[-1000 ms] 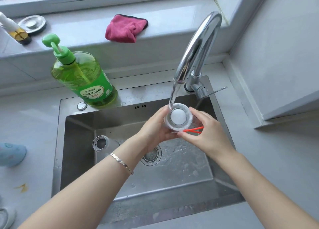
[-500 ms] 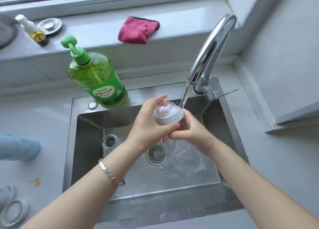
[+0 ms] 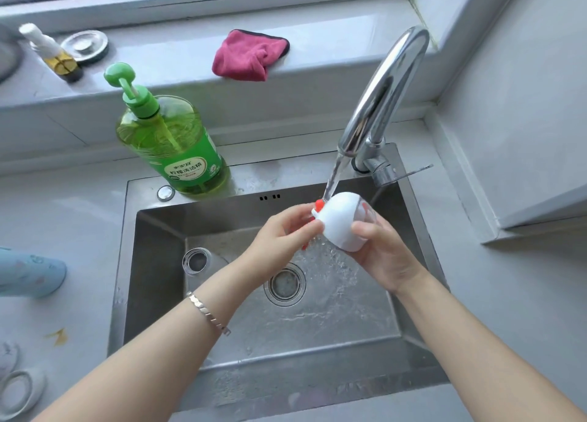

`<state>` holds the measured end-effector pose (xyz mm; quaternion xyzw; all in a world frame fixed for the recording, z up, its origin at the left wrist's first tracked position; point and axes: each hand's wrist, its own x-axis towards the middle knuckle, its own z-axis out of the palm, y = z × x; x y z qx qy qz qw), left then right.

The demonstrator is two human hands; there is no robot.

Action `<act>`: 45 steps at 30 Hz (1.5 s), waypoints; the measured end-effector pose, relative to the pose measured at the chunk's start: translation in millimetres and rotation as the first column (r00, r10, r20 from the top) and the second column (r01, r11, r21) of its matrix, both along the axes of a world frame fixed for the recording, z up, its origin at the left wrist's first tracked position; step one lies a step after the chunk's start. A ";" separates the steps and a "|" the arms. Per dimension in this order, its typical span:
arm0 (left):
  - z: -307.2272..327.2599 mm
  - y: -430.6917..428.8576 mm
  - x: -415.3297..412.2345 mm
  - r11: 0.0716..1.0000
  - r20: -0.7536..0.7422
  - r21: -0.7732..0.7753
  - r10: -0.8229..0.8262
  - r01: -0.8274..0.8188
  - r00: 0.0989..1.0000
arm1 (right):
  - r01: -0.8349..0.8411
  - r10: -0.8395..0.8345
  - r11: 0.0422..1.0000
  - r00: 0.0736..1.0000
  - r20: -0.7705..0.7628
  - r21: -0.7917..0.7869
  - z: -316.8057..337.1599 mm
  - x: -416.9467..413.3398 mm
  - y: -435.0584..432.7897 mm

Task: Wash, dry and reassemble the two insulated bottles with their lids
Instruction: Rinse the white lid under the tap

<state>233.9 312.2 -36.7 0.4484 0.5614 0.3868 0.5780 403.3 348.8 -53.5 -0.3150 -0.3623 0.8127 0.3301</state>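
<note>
Blue bottle (image 3: 30,272) and white ring (image 3: 39,385) (lower left) partly beyond the left edge.

Worn on the head, wide-angle; looks forward and steeply down from close above the sink (image 3: 155,278). Takes in the tap (image 3: 390,94) at 1 o'clock, the windowsill (image 3: 178,50) along 12, the counter (image 3: 79,218) at 9, with the left forearm (image 3: 152,351) entering from 7 and the right forearm (image 3: 476,342) from 5.

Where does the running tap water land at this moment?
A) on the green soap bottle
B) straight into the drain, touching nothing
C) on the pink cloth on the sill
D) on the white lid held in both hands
D: the stream from the faucet strikes the top of the white lid, which the left hand and right hand hold above the sink.
</note>
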 end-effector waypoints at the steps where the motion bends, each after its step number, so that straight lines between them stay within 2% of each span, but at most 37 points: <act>1: 1.0 1.7 1.2 1.000 0.041 -0.016 0.020 -0.019 0.999 | -0.004 0.003 1.000 1.000 -0.024 -0.025 0.3 1.2 0.8; 3: 4.8 5.0 3.3 0.995 0.103 -0.048 0.089 -0.084 0.991 | 0.030 -0.034 0.997 0.998 -0.050 -0.076 -1.4 3.9 1.3; 5: 6.1 7.6 4.0 0.990 0.069 -0.032 0.143 -0.141 0.987 | 0.082 -0.092 0.987 0.994 -0.065 -0.141 -5.0 7.3 0.8; 9: 5.4 13.1 5.9 0.994 -0.196 0.064 0.105 -0.094 0.975 | 0.141 -0.155 0.967 0.986 -0.055 -0.210 -6.0 10.4 -1.8; 13: 2.9 8.7 4.7 0.995 -0.482 0.104 0.042 0.009 0.875 | 0.189 -0.182 0.978 0.980 0.084 -0.088 -4.5 2.0 -0.4; 16: 0.9 -2.9 -1.6 0.997 -0.575 0.064 0.062 -0.031 0.815 | 0.189 -0.187 0.982 0.978 0.097 -0.011 -4.3 -13.1 4.1; 18: -4.1 -10.8 -12.4 0.993 -0.589 -0.036 0.073 -0.117 0.805 | 0.174 -0.188 0.981 0.959 0.212 0.086 -5.1 -26.3 5.7; 21: -16.9 -26.2 -33.2 0.955 -0.491 -0.168 0.134 -0.245 0.861 | 0.096 -0.201 0.956 0.905 0.376 0.278 -5.1 -45.0 6.6; 24: -28.4 -46.0 -47.8 0.918 -0.402 -0.239 0.202 -0.316 0.893 | 0.039 -0.228 0.920 0.862 0.453 0.391 0.0 -53.5 8.5; 26: -32.9 -55.6 -53.6 0.897 -0.389 -0.269 0.231 -0.350 0.892 | 0.043 -0.246 0.903 0.867 0.434 0.427 -0.6 -50.8 13.3; 29: -35.2 -60.4 -55.5 0.892 -0.387 -0.280 0.234 -0.355 0.892 | 0.174 -0.245 0.956 0.918 0.312 0.238 -5.6 -40.1 19.7; 32: -32.5 -58.0 -50.1 0.911 -0.369 -0.275 0.194 -0.307 0.909 | 0.247 -0.230 0.969 0.933 0.277 -0.027 -9.4 -30.4 19.3; 34: -29.1 -55.8 -45.0 0.927 -0.363 -0.262 0.165 -0.270 0.917 | 0.304 -0.237 0.902 0.942 0.237 -0.308 -8.4 -28.4 14.7; 36: -24.8 -54.9 -40.8 0.941 -0.357 -0.235 0.149 -0.243 0.922 | 0.285 -0.228 0.811 0.958 0.172 -0.511 -6.3 -30.0 9.0; 39: -17.4 -58.4 -39.3 0.956 -0.378 -0.202 0.124 -0.212 0.917 | 0.208 -0.159 0.756 0.978 0.135 -0.621 -4.9 -39.8 2.0; 45: -8.5 -75.9 -53.0 0.952 -0.406 -0.195 0.143 -0.238 0.903 | 0.142 -0.105 0.710 0.990 0.096 -0.690 -1.9 -58.2 -0.2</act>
